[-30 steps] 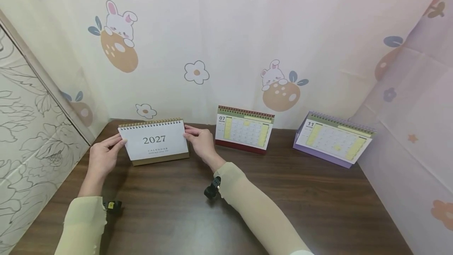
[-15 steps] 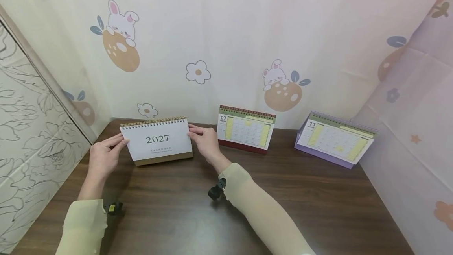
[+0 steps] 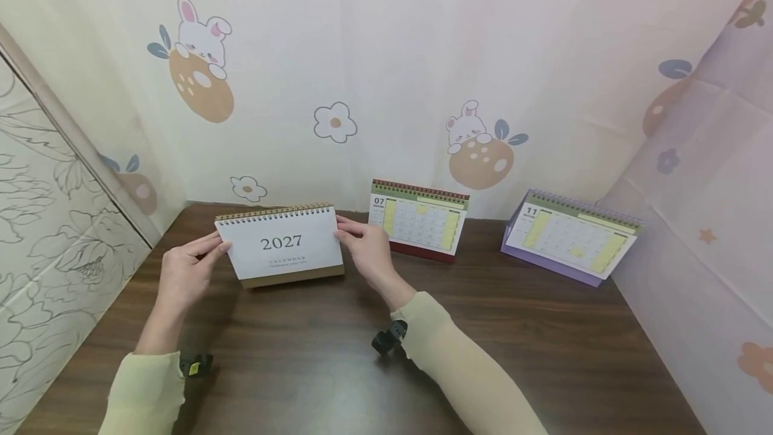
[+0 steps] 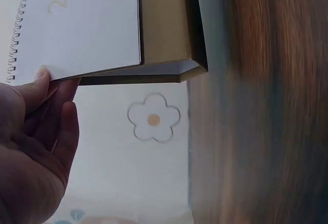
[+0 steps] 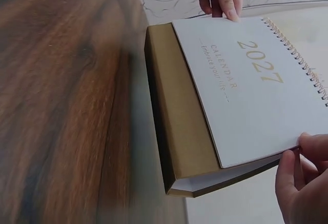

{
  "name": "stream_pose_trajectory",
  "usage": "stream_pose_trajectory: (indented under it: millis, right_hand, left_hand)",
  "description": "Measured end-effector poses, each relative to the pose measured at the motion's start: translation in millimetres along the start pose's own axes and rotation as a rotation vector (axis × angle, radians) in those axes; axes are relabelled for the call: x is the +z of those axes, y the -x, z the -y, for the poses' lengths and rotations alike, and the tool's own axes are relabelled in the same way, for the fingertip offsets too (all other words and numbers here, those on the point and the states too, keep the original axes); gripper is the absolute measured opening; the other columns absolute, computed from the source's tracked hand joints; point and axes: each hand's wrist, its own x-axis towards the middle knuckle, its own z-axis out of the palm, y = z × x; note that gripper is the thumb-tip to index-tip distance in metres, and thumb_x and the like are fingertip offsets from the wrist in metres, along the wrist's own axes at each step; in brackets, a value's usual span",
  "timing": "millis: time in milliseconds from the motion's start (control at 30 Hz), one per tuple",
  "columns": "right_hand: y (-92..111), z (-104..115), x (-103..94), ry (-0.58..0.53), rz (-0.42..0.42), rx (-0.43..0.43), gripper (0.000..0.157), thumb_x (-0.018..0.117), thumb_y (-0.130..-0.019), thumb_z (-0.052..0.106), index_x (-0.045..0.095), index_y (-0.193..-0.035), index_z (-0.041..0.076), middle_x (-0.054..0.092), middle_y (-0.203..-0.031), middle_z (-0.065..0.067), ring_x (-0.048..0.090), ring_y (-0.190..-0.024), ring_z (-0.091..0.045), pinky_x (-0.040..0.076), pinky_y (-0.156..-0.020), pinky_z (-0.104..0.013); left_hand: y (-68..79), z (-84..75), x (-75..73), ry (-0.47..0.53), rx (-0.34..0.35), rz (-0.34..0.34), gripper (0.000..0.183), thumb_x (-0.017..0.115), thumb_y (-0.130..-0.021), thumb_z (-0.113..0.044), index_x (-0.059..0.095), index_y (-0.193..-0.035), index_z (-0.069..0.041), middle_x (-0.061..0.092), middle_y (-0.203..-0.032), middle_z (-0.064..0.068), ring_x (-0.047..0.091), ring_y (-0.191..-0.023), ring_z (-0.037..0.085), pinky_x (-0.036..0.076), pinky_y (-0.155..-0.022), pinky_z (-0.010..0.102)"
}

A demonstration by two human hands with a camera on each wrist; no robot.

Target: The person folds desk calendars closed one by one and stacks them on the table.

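Note:
A desk calendar with a white "2027" cover, a gold-brown base and a spiral along its top stands at the back left of the table. My left hand pinches its left edge, thumb on the cover and fingers behind. On the opposite edge my right hand pinches it the same way. In the right wrist view both hands grip the calendar at its two ends. The left wrist view shows the open side of its folded base close over the table.
Right of the held calendar stands a red-based calendar showing 07, partly overlapped by my right hand. Farther right is a purple-based calendar showing 11. A printed curtain hangs behind the dark wooden table.
Both hands have shifted the 2027 calendar to the right, nearer the red-based one, keeping their grip. The other two calendars have stayed in place.

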Motion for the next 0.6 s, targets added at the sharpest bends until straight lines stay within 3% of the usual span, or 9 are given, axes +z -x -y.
stream_pose_trajectory:
  millis: [233,467,600]
  right_hand:
    - [27,3,-27.9,0.010,-0.025,-0.026,0.019,0.073,-0.092,0.014,0.077,-0.110,0.007,0.069,-0.122,0.006,0.059,-0.121,-0.013,0.050,-0.096,-0.033]
    - [49,8,-64.6,0.031,-0.087,-0.010,0.019,0.076,-0.089,0.014,0.078,-0.107,0.006,0.069,-0.121,0.005,0.058,-0.122,-0.014,0.050,-0.097,-0.037]
    - [65,5,-87.8,0.018,-0.087,0.032,0.021,0.076,-0.089,0.013,0.077,-0.108,0.004,0.069,-0.123,0.000,0.056,-0.124,-0.017,0.047,-0.100,-0.041]
  left_hand:
    - [10.6,-20.2,6.6,0.062,0.034,0.061,0.024,0.073,-0.093,-0.017,0.076,-0.104,0.004,0.069,-0.115,0.019,0.065,-0.108,0.037,0.037,-0.079,0.000]
    - [14.0,-42.3,24.3,0.132,0.091,0.127,0.023,0.075,-0.090,-0.012,0.076,-0.106,0.003,0.069,-0.116,0.017,0.067,-0.107,0.033,0.053,-0.083,0.027]
    - [16.6,-55.7,35.4,0.176,0.121,0.165,0.021,0.075,-0.089,-0.009,0.076,-0.107,0.001,0.070,-0.116,0.014,0.068,-0.106,0.029,0.054,-0.082,0.030]
